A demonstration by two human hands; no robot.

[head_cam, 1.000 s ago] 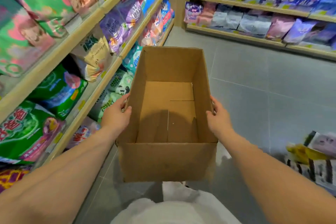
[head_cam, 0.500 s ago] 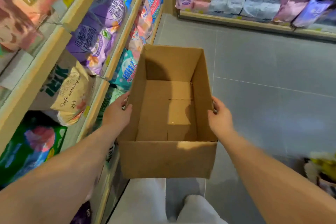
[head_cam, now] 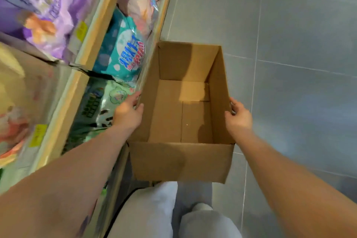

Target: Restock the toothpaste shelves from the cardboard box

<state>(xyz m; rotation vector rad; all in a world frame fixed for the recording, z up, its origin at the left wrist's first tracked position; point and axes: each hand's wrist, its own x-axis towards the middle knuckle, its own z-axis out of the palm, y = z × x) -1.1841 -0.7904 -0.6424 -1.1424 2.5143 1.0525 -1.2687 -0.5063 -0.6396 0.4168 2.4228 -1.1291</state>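
Cardboard box (head_cam: 181,162) | open-top, long axis pointing away | left hand (head_cam: 126,115), right hand (head_cam: 239,117) gripping sides

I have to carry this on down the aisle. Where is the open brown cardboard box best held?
By its two long side walls, one hand from each side, as now: left hand and right hand clasp the top edges of the open brown cardboard box. It looks empty, so an edge grip should suffice.

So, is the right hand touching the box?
Touching. The head view shows the right hand pressed on the right wall of the box, fingers curled over its top edge.
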